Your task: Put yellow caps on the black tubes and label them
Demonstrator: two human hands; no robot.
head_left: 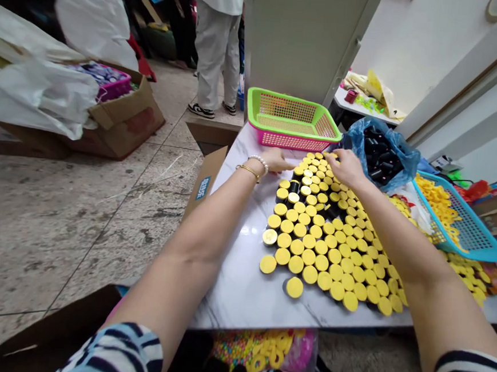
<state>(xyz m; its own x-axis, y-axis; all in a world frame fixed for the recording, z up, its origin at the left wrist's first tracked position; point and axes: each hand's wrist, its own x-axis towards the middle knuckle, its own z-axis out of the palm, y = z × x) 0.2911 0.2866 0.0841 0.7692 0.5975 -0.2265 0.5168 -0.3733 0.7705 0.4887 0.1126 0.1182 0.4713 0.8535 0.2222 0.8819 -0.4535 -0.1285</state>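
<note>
Striped sleeves (108, 352) lead out to hands held apart. The left hand (276, 160) lies flat, just beside the far edge of the yellow-capped black jars (325, 249); the right hand (347, 168) curls over the farthest caps, and whether it grips one is hard to tell. Jars stand packed close on the marble surface (232, 282), with a tilted jar (294, 287) at the near edge. Beyond lie a green-and-pink basket (290, 120), a blue bag (382, 156) of black jars, and a blue basket (456, 217) of yellow pieces.
</note>
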